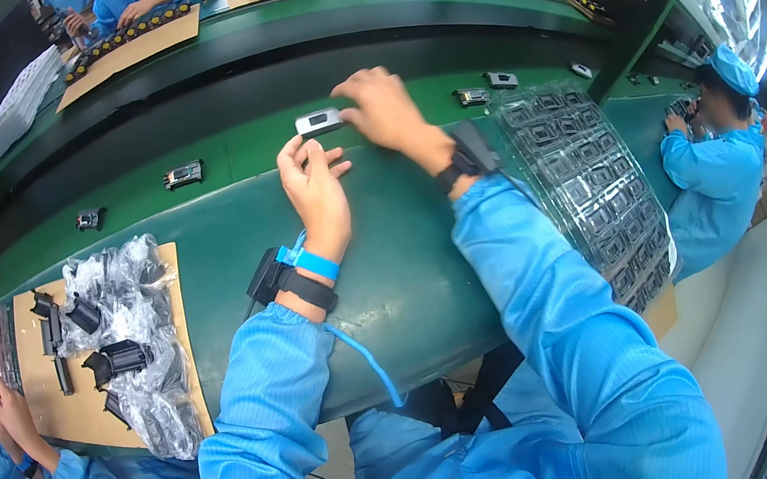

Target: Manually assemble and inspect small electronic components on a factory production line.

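A small silver rectangular casing (319, 123) with a dark slot in its top lies at the green strip along the far side of the bench. Just below its left end is my left hand (316, 190), fingers loosely curled and apart, with a fingertip at the casing's lower left corner. From the right reaches my right hand (383, 113), slightly blurred, its thumb by the casing's right end and its index finger stretched above it. Neither hand is wrapped round the casing. Both wrists carry dark strapped devices, and a blue band circles the left one.
Clear plastic trays (588, 185) of black parts lie at my right. At left, cardboard (45, 398) bears black plastic parts and bagged pieces (150, 360). Similar small units (184, 174) dot the far strip. A dark raised ledge (256, 83) runs behind; co-workers sit on both sides.
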Demonstrator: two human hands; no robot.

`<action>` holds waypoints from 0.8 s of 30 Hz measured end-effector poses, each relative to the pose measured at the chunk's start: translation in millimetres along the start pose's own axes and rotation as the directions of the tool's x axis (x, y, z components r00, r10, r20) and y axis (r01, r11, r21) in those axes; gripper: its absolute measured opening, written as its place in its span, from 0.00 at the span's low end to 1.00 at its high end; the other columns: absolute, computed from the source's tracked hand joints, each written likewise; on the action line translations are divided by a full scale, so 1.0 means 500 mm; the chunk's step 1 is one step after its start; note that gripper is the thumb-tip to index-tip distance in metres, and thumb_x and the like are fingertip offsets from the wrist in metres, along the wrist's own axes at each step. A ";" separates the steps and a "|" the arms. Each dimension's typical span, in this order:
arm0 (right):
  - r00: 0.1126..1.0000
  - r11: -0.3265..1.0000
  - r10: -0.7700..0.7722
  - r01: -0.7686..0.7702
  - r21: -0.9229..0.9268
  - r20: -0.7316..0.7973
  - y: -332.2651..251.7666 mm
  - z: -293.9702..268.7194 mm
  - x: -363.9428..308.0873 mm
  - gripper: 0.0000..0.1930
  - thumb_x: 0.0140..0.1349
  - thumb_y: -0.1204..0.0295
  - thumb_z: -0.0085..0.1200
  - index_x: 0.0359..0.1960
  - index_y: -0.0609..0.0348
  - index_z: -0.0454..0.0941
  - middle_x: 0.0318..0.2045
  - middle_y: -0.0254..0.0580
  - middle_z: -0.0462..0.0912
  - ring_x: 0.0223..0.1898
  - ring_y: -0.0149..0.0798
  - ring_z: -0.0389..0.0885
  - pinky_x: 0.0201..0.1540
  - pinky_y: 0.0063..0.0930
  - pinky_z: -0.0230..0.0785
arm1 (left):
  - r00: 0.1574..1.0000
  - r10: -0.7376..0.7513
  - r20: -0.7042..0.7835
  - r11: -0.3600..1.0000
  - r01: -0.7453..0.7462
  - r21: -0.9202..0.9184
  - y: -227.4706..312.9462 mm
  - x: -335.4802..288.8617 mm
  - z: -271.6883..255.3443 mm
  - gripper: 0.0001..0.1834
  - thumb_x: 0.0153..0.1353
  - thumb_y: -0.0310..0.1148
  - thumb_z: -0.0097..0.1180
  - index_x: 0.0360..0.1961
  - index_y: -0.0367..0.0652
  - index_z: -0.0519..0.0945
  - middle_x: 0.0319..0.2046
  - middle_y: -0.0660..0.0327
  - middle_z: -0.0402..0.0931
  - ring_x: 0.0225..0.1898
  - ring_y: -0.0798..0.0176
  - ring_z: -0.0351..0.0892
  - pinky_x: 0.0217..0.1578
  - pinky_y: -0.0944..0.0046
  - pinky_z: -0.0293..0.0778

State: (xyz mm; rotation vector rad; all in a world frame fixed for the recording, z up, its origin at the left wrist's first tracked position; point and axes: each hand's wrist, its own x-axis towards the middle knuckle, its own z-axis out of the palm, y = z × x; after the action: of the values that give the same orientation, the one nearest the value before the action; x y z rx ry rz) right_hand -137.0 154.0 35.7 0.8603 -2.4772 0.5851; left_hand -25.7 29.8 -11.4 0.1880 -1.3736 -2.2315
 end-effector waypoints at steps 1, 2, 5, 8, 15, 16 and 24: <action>0.989 0.982 -0.115 0.099 -0.159 -0.094 0.008 -0.023 -0.005 0.14 0.61 0.66 0.67 0.48 0.51 0.87 0.47 0.45 0.87 0.53 0.53 0.81 0.54 0.51 0.75 | 1.000 -0.015 0.016 1.000 0.015 0.005 0.000 0.002 -0.009 0.20 0.78 0.33 0.50 0.62 0.30 0.68 0.51 0.49 0.76 0.43 0.60 0.84 0.38 0.63 0.86; 0.994 0.965 -0.034 0.006 -0.261 -0.102 0.033 -0.054 -0.010 0.16 0.60 0.64 0.67 0.50 0.50 0.86 0.49 0.45 0.86 0.54 0.52 0.81 0.55 0.50 0.74 | 1.000 -0.016 0.026 1.000 0.016 -0.003 0.004 -0.003 0.000 0.18 0.78 0.33 0.50 0.60 0.30 0.69 0.47 0.50 0.78 0.39 0.61 0.85 0.34 0.64 0.85; 0.961 0.801 0.277 -0.240 -0.549 -0.017 0.137 -0.148 -0.032 0.23 0.58 0.59 0.67 0.55 0.50 0.84 0.52 0.46 0.86 0.58 0.54 0.80 0.59 0.50 0.73 | 0.997 -0.029 0.071 0.999 0.026 0.034 -0.001 -0.003 0.009 0.14 0.79 0.34 0.50 0.54 0.33 0.74 0.45 0.52 0.79 0.35 0.63 0.85 0.32 0.66 0.83; 0.756 0.646 0.632 -0.392 -0.654 0.170 0.189 -0.201 -0.020 0.24 0.59 0.58 0.64 0.57 0.50 0.84 0.56 0.48 0.86 0.61 0.54 0.81 0.63 0.48 0.71 | 0.995 -0.045 0.086 0.995 0.037 0.093 0.007 -0.008 0.005 0.13 0.79 0.35 0.49 0.50 0.34 0.75 0.43 0.53 0.80 0.33 0.64 0.85 0.30 0.66 0.81; 0.656 0.599 0.737 -0.524 -0.605 0.162 0.257 -0.229 -0.066 0.24 0.57 0.53 0.65 0.50 0.56 0.87 0.52 0.56 0.88 0.55 0.56 0.87 0.56 0.52 0.78 | 0.988 -0.062 0.138 0.998 0.061 0.016 -0.010 -0.012 0.024 0.15 0.78 0.39 0.54 0.51 0.36 0.78 0.43 0.51 0.83 0.32 0.63 0.87 0.30 0.67 0.81; 0.761 0.654 0.645 -0.503 -0.566 0.068 0.271 -0.234 -0.083 0.21 0.55 0.54 0.66 0.44 0.57 0.88 0.43 0.57 0.90 0.47 0.57 0.90 0.48 0.51 0.81 | 0.986 -0.045 0.161 0.998 0.038 0.049 -0.013 -0.015 0.032 0.15 0.78 0.39 0.54 0.52 0.36 0.78 0.43 0.51 0.84 0.32 0.63 0.87 0.30 0.67 0.82; 0.950 0.942 0.307 -0.295 0.162 -0.056 -0.027 -0.163 -0.140 0.27 0.56 0.50 0.66 0.49 0.57 0.82 0.41 0.56 0.82 0.44 0.59 0.84 0.49 0.49 0.80 | 0.953 -0.034 0.300 0.972 -0.039 0.233 0.014 -0.023 0.013 0.18 0.77 0.38 0.55 0.60 0.38 0.75 0.45 0.54 0.83 0.38 0.65 0.85 0.34 0.70 0.79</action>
State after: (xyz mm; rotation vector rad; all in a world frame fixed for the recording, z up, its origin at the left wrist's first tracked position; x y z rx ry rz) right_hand -56.7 219.5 67.0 0.4985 -2.5326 0.9050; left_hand -15.8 37.9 -3.8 -0.0799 -1.8030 -2.1535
